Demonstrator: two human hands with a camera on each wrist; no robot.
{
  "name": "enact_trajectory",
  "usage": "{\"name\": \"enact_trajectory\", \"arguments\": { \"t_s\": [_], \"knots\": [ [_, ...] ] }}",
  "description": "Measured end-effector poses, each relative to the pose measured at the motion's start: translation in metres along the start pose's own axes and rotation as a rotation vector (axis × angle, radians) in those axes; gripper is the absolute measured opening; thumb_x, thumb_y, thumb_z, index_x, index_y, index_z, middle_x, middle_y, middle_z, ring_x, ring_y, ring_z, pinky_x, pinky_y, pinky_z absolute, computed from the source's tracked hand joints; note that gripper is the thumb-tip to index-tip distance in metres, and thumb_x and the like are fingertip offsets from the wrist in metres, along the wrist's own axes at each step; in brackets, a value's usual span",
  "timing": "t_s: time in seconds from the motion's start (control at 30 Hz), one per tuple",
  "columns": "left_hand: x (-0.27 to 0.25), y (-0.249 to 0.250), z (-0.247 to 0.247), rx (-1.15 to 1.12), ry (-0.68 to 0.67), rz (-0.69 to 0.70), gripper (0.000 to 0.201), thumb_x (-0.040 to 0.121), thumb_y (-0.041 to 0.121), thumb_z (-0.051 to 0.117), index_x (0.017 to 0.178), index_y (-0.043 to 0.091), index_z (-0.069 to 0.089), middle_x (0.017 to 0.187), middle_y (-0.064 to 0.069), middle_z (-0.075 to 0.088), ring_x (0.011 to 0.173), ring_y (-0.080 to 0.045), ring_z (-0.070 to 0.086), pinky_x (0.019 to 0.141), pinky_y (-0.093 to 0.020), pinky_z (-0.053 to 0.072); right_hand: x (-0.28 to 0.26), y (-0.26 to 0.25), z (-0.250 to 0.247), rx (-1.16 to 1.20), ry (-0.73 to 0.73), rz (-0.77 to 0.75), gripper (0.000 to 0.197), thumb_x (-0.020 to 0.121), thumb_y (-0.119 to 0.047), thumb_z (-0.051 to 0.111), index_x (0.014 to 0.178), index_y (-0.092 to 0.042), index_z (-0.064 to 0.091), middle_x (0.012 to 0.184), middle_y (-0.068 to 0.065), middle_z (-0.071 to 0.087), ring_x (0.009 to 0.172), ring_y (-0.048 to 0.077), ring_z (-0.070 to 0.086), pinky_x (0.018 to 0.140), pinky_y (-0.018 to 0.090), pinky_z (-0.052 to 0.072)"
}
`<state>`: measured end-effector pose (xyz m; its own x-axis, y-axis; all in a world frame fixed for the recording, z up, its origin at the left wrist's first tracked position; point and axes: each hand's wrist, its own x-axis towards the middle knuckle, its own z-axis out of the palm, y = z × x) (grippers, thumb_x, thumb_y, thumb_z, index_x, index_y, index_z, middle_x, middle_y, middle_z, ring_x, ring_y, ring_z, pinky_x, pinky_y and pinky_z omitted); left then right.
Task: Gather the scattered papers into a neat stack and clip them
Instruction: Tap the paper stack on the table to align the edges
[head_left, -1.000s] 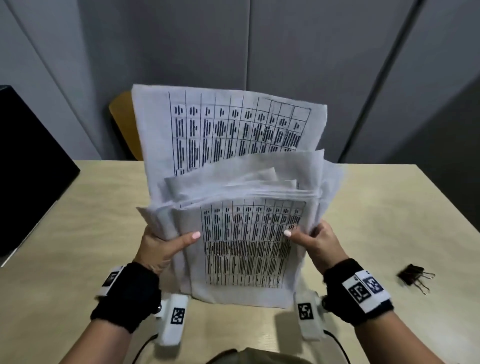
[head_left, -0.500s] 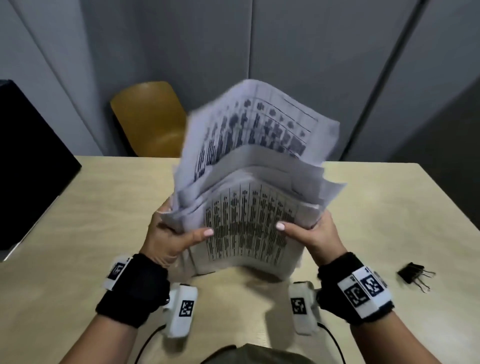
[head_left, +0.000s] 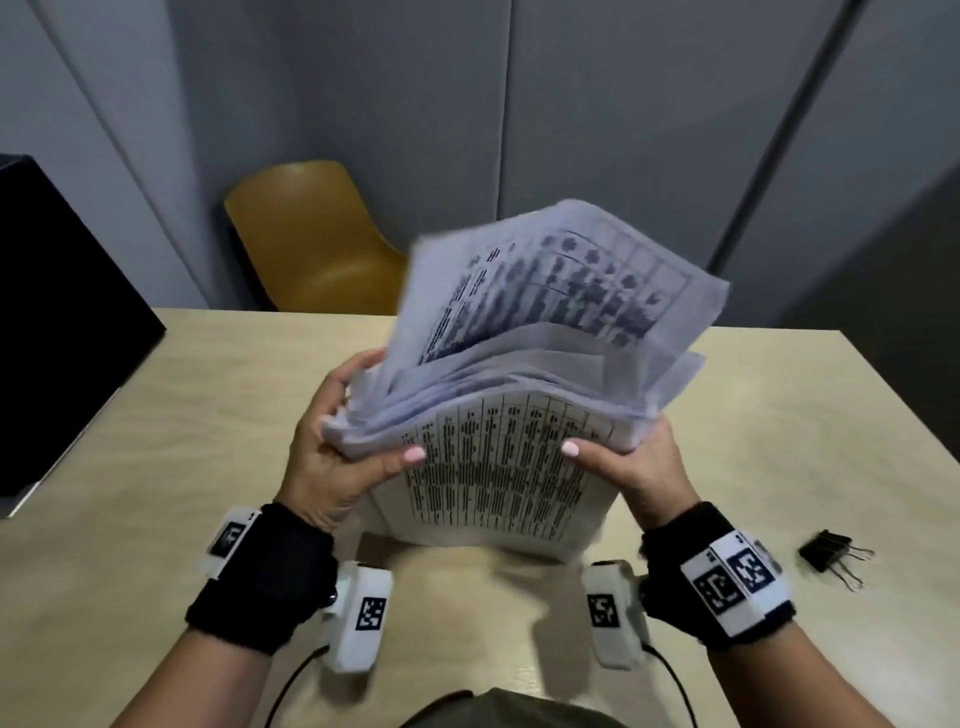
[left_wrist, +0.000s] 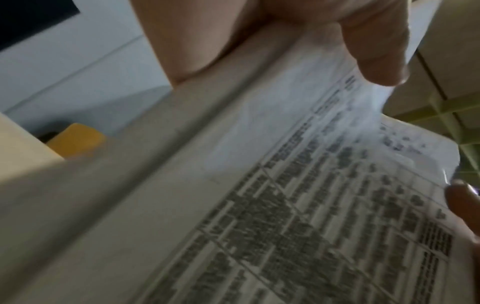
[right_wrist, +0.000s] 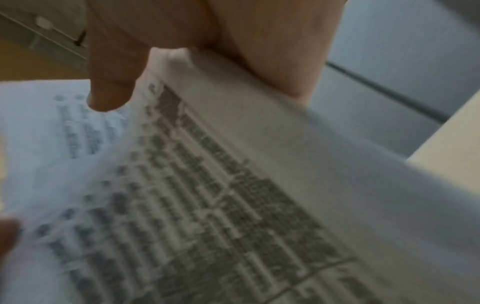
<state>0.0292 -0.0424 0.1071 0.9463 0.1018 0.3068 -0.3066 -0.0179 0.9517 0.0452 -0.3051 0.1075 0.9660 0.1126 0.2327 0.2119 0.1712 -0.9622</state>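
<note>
Hands: left hand (head_left: 332, 457) and right hand (head_left: 639, 467) each clamp a side of the paper stack (head_left: 498, 467), thumbs in front, above the bench (head_left: 156, 467). Sheets gathered, edges uneven. Binder clip (head_left: 831, 558), right of stack, unused. Remaining: squaring, clipping.

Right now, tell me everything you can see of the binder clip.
The binder clip is small and black, with thin wire handles that look like metal and point toward the table's right edge. It lies on the light wooden table, to the right of the right hand and apart from it. Nothing touches it but the tabletop. Whether more than one clip lies there is too small to tell.
</note>
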Motion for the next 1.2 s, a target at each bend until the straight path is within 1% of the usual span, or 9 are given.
{"name": "enact_trajectory", "arguments": {
  "t_s": [0.13, 0.23, 0.4, 0.5, 0.67, 0.8, 0.9, 1.07, 1.2],
  "knots": [
    [0.001, -0.001, 0.002, -0.022, -0.033, 0.033, 0.091, 0.043, 0.009, 0.086, 0.123, 0.003, 0.043, 0.103, 0.017, 0.071, 0.097, 0.000, 0.064, 0.082, -0.015, 0.051, 0.001, 0.004, 0.004, -0.003, 0.008, -0.012, 0.055, 0.054, -0.004, 0.078, 0.106, -0.004, 0.060, 0.087, -0.005, 0.076, 0.086, 0.012, 0.070, 0.075, 0.021, 0.054],
    [0.001, -0.010, -0.006, -0.038, 0.013, -0.002, 0.086, 0.044, 0.016, 0.079, 0.120, -0.002, 0.043, 0.098, 0.021, 0.071, 0.092, 0.004, 0.065, 0.077, -0.011, 0.050, -0.001, 0.011, -0.005, -0.015, 0.085, 0.044, 0.077, 0.046, -0.024, 0.088, 0.113, -0.002, 0.057, 0.098, 0.005, 0.074, 0.094, 0.020, 0.070, 0.079, 0.031, 0.057],
    [-0.002, -0.013, 0.013, 0.073, 0.131, -0.087, 0.025, 0.064, 0.012, 0.079, 0.083, 0.019, 0.063, 0.079, 0.013, 0.069, 0.079, -0.009, 0.065, 0.064, -0.004, 0.048, 0.003, 0.013, 0.006, -0.063, 0.075, 0.059, 0.026, 0.064, -0.008, 0.078, 0.087, -0.014, 0.069, 0.080, -0.005, 0.076, 0.080, 0.015, 0.072, 0.075, 0.030, 0.058],
    [0.002, -0.006, 0.005, 0.062, 0.083, 0.006, 0.045, 0.054, 0.019, 0.085, 0.093, 0.015, 0.062, 0.079, 0.018, 0.073, 0.081, 0.003, 0.067, 0.070, -0.008, 0.050, 0.003, 0.001, -0.002, -0.008, 0.079, -0.002, 0.028, 0.065, 0.007, 0.074, 0.087, -0.009, 0.070, 0.078, -0.009, 0.076, 0.077, 0.008, 0.071, 0.070, 0.020, 0.055],
    [0.001, 0.005, 0.005, -0.062, -0.040, 0.039, 0.105, 0.036, 0.021, 0.090, 0.125, -0.003, 0.041, 0.099, 0.016, 0.072, 0.091, -0.001, 0.067, 0.074, -0.017, 0.054, 0.003, -0.011, -0.005, 0.001, 0.093, -0.065, 0.090, 0.040, -0.026, 0.085, 0.118, -0.001, 0.048, 0.097, -0.003, 0.074, 0.092, 0.015, 0.070, 0.075, 0.024, 0.056],
    [-0.001, 0.010, 0.006, -0.042, -0.006, 0.060, 0.092, 0.046, 0.014, 0.086, 0.124, 0.023, 0.039, 0.105, 0.018, 0.070, 0.095, 0.000, 0.066, 0.078, -0.016, 0.053, 0.004, -0.012, -0.002, -0.004, 0.093, -0.093, 0.084, 0.041, -0.028, 0.083, 0.115, -0.013, 0.048, 0.098, -0.007, 0.073, 0.094, 0.013, 0.069, 0.078, 0.027, 0.056],
    [-0.007, -0.002, 0.004, -0.063, 0.011, -0.012, 0.087, 0.043, 0.017, 0.086, 0.117, 0.031, 0.043, 0.107, 0.011, 0.068, 0.094, 0.003, 0.064, 0.077, -0.012, 0.051, 0.003, 0.000, -0.004, -0.004, 0.141, -0.002, 0.096, 0.043, -0.037, 0.090, 0.120, 0.002, 0.048, 0.104, 0.009, 0.070, 0.096, 0.023, 0.069, 0.078, 0.032, 0.057],
    [-0.003, -0.013, 0.020, 0.134, 0.127, -0.086, 0.035, 0.074, 0.006, 0.071, 0.105, 0.009, 0.057, 0.097, 0.000, 0.064, 0.093, -0.018, 0.062, 0.067, -0.005, 0.049, 0.007, 0.003, 0.011, -0.121, 0.145, -0.011, 0.019, 0.073, 0.003, 0.071, 0.087, -0.009, 0.069, 0.078, -0.004, 0.075, 0.080, 0.016, 0.070, 0.073, 0.028, 0.057],
    [0.003, 0.000, 0.013, 0.073, 0.105, -0.005, 0.054, 0.059, 0.019, 0.083, 0.105, 0.017, 0.056, 0.103, -0.002, 0.065, 0.088, 0.001, 0.064, 0.075, -0.013, 0.053, 0.007, -0.019, 0.014, -0.026, 0.162, -0.151, 0.055, 0.065, 0.004, 0.075, 0.115, -0.003, 0.053, 0.090, -0.008, 0.073, 0.090, 0.010, 0.069, 0.077, 0.023, 0.055]
  ]
}}
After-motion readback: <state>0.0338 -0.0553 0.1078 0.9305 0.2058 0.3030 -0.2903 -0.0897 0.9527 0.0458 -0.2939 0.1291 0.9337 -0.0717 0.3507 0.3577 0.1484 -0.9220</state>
